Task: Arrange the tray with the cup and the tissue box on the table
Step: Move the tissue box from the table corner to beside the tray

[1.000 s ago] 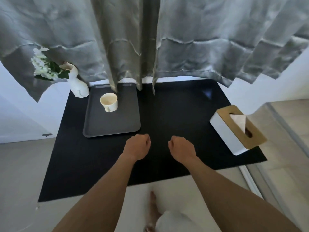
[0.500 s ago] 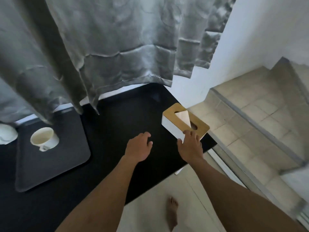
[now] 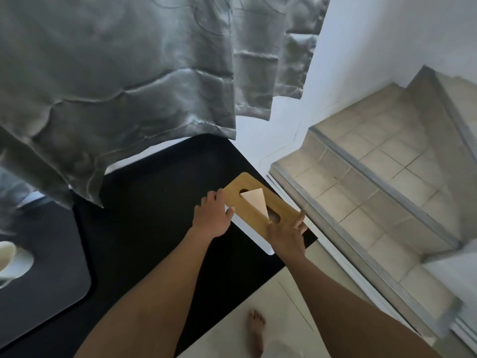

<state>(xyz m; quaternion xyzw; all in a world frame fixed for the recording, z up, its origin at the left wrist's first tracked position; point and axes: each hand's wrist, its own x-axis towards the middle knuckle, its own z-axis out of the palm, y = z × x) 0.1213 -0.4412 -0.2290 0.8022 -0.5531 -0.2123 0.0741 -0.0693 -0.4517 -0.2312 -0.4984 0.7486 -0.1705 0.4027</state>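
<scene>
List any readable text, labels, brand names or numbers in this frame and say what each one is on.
None. No text can be read in this view.
The tissue box, held by the left hand and right hand, shows a plain wooden lid.
The cup and tray are blurred and show no lettering.

A crumpled grey fabric curtain [image 3: 124, 73] is hanging down over the far edge of a matte black tabletop [image 3: 160, 202]. A plain white wall [image 3: 387, 34] is rising to the right of it. Beige tiled steps with grey metal edge strips [image 3: 382, 177] are climbing along that wall. Pale beige floor tiles [image 3: 284, 319] are showing beneath the table, under soft daylight.
</scene>
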